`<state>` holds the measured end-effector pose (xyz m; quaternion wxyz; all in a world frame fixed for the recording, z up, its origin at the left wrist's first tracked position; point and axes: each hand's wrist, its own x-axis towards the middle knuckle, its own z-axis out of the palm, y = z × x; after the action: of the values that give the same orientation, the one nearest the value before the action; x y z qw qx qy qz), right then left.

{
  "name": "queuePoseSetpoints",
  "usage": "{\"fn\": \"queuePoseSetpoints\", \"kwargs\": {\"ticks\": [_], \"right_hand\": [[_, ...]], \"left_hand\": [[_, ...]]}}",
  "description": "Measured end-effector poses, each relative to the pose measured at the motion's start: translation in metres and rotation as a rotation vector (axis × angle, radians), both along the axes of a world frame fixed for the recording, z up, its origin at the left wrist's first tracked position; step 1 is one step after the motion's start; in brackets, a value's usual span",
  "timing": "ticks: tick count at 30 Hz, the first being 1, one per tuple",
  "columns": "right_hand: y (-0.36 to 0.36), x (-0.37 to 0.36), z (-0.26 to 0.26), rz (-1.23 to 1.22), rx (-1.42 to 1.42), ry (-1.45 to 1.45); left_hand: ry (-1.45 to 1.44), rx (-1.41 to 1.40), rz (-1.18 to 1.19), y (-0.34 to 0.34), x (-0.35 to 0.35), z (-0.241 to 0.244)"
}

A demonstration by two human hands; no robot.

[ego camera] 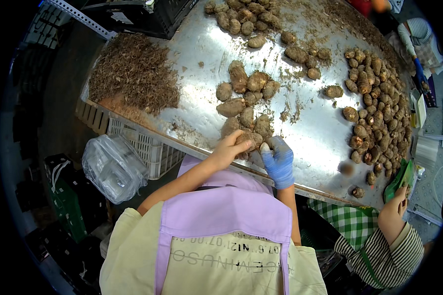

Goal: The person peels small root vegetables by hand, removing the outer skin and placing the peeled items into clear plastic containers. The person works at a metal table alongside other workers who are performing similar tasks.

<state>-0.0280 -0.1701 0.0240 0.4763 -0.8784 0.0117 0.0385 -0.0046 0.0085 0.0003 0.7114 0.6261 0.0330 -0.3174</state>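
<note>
My bare left hand (233, 147) is closed around a taro corm (251, 139) at the near edge of a metal table (203, 70). Close on its right, my right hand (279, 159), in a blue knit glove with a greyish thumb, has its fingers bent beside that corm; whether it grips anything is hidden. Just beyond both hands lies a loose group of hairy brown taro corms (256, 81), some touching the held one. A large heap of taro corms (382, 107) covers the table's right side, and another pile (243, 16) lies at the far side.
A mound of fibrous peelings (136, 73) lies at the table's left, below a black crate (144, 16). White plastic crates (157, 155) and a clear plastic bag (112, 167) stand below the left edge. A co-worker's hand (393, 212) holds a green bag (400, 180) at right; another person (421, 40) works beyond.
</note>
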Motion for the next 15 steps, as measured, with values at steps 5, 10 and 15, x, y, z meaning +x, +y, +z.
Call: {"fn": "queuePoseSetpoints", "kwargs": {"ticks": [5,10,15], "right_hand": [[-0.011,-0.006,-0.021,-0.143,0.019,-0.009],[-0.002,-0.013,-0.001,-0.126,0.610,0.184],[0.008,-0.015,-0.010,-0.124,0.639,0.154]], "left_hand": [[0.291,-0.282,-0.045,0.005,0.009,0.014],[0.320,-0.314,-0.144,0.000,0.012,0.014],[0.257,-0.160,-0.178,-0.007,0.011,0.020]]}}
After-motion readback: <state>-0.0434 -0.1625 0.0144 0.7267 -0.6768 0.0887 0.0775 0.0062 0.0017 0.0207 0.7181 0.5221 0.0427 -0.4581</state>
